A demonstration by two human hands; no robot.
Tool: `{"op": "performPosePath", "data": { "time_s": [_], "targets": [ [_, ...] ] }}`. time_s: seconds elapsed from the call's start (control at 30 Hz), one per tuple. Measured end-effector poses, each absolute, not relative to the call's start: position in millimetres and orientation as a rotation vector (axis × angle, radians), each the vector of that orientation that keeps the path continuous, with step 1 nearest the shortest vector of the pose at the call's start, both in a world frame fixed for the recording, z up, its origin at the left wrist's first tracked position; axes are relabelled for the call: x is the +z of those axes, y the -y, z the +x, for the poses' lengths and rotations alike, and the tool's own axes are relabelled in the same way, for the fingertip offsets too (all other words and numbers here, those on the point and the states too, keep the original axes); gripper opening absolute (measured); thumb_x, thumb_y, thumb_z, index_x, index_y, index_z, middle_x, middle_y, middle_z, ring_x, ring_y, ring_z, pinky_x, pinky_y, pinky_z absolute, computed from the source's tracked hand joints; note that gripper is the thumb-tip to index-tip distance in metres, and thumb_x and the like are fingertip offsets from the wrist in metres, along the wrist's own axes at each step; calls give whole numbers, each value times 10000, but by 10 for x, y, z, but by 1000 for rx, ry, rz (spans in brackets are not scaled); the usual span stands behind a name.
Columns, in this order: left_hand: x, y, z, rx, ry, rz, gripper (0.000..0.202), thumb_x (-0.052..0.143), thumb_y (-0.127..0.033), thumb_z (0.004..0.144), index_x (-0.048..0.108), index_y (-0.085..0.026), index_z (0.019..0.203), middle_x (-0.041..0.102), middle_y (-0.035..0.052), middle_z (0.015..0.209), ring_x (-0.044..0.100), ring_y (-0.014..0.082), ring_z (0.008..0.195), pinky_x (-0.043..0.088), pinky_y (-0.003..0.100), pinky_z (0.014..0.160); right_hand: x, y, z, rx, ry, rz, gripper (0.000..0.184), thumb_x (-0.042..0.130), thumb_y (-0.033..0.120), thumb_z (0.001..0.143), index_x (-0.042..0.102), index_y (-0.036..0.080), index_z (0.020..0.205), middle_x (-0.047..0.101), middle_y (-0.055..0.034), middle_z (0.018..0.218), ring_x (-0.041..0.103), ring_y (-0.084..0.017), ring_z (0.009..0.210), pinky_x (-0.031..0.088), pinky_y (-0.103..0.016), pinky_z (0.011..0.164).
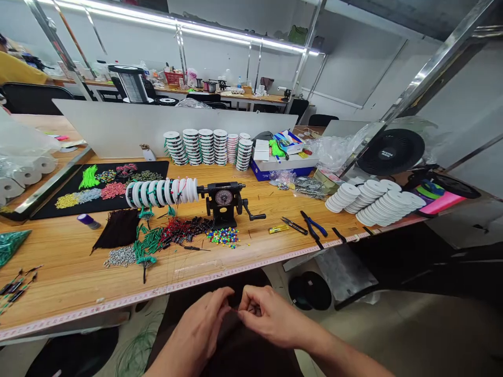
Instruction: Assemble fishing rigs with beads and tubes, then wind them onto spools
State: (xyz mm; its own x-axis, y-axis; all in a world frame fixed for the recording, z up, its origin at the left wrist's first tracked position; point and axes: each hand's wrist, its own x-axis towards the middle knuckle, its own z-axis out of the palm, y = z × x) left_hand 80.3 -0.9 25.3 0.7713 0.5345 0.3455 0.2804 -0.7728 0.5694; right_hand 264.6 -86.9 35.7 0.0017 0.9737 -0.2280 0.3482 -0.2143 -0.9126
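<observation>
Below the table's front edge, over my lap, my left hand (202, 324) is closed with thumb and fingertips pinched together. Close beside its fingertips, my right hand (271, 317) is curled in a pinch too. Whatever lies between the fingers is too small to make out. Nearest on the table are a heap of colourful beads (225, 237), dark red and black pieces (183, 230), green tubes (151, 238) and small silver pieces (120, 256). Behind them stands a black hand-cranked winder (223, 201) with a row of white spools (163, 192) on its shaft.
A measuring tape (231, 269) runs along the table's front edge. Pliers (312, 225) and thread snips (294, 225) lie to the right, before stacked white spools (389, 207). More wound spools (206, 146) stand behind the winder. A black mat (51, 209) holds coloured piles.
</observation>
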Motion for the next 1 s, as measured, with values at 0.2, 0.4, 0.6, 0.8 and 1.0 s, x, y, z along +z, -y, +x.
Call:
{"op": "performPosePath", "data": {
  "time_s": [0.2,0.4,0.6,0.8,1.0],
  "targets": [
    [282,154,889,711,-662,2403,493,411,-86,920,448,-245,1385,737,96,1173,745,202,994,617,252,794,328,859,2622,1091,1437,-1677,103,565,121,809,585,195,740,585,40,625,494,-104,547,314,-216,519],
    [213,240,988,553,-682,2276,241,406,-125,943,536,-226,1119,753,49,858,741,170,726,593,243,647,316,844,2615,1111,1437,-1684,116,573,106,765,567,194,689,530,62,577,449,-92,526,290,-216,511],
    [384,133,913,490,-602,2348,191,361,-121,934,489,-252,882,663,-16,678,638,142,529,490,223,528,278,805,2650,1532,1182,-1420,107,628,200,774,559,186,694,458,81,577,354,-73,529,249,-207,494],
    [679,60,841,294,-540,2541,195,450,-112,844,530,-248,730,643,-5,636,604,164,495,437,248,476,311,814,2678,1632,1118,-1226,341,743,477,795,590,181,724,466,73,613,335,-81,568,244,-220,521],
    [969,-15,825,206,-501,2230,192,519,-329,932,656,-280,806,720,-3,753,669,164,661,540,216,614,336,836,2633,1735,874,-948,520,760,640,727,520,184,658,466,72,598,300,-67,533,214,-215,516]
  ]
}}
